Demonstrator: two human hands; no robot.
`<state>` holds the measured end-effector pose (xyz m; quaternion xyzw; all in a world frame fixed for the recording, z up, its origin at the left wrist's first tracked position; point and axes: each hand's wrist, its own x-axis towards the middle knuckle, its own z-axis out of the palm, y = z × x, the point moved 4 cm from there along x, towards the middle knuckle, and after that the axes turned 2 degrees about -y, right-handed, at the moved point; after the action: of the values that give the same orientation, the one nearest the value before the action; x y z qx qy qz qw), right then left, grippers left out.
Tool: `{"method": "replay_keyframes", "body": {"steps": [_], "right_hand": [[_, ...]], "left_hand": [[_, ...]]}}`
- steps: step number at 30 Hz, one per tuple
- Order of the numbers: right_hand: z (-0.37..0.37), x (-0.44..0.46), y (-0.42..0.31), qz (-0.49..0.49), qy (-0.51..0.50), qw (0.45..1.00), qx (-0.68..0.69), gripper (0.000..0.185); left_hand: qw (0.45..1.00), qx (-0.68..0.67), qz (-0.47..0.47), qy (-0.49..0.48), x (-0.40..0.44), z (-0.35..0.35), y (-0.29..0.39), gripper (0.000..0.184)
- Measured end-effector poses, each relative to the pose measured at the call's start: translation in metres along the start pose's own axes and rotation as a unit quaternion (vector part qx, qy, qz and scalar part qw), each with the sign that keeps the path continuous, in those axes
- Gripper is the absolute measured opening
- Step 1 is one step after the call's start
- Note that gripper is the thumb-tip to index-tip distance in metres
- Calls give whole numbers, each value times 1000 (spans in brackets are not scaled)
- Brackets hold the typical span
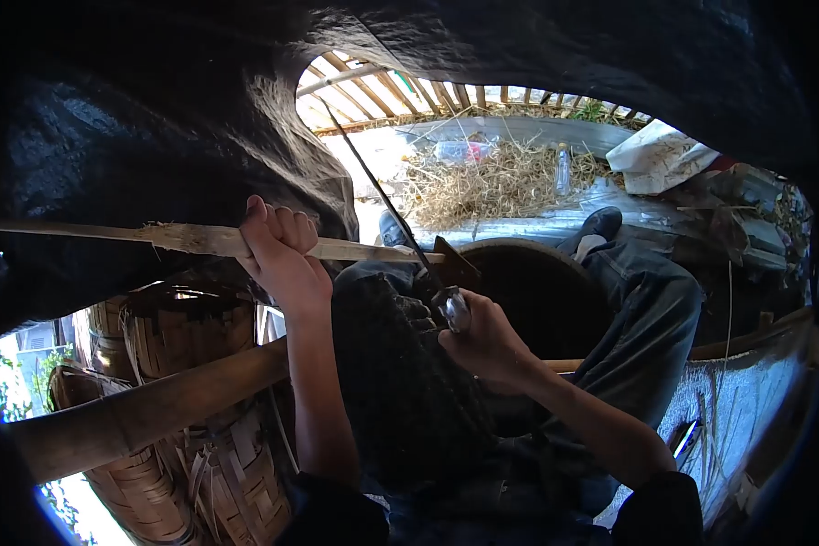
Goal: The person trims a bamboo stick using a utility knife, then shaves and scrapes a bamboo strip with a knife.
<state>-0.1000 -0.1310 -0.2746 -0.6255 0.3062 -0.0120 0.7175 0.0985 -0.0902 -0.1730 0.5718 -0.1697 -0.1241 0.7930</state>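
Note:
My left hand (pixel 285 252) is closed round a pale split bamboo strip (pixel 191 237), which runs from the left edge to just past the middle of the view. Frayed fibres stick up from the strip left of my fist. My right hand (pixel 490 341) grips the handle of a long, thin, dark blade (pixel 373 179) that points up and to the left. The blade crosses the strip near its right end. Below the crossing lies dark cloth over my leg, and a dark round tub (pixel 537 291) stands between my legs.
Woven bamboo baskets (pixel 141 491) and a thick bamboo pole (pixel 155 409) are at the lower left. Ahead lie straw shavings (pixel 482 187), a clear bottle (pixel 563 171) and a white sack (pixel 660 156). Dark sheeting (pixel 155 136) hangs above and at the left.

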Motion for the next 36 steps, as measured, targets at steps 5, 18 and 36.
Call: {"method": "replay_keyframes", "body": {"steps": [5, 18, 36], "right_hand": [[12, 5, 74, 23, 23, 999, -42, 17], [12, 3, 55, 16, -3, 999, -42, 22], [-13, 19, 90, 78, -14, 988, -135, 19]], "left_hand": [[1000, 0, -1, 13, 3, -6, 0, 47], [1000, -6, 10, -5, 2, -16, 3, 46], [1000, 12, -5, 20, 7, -15, 2, 45]]}}
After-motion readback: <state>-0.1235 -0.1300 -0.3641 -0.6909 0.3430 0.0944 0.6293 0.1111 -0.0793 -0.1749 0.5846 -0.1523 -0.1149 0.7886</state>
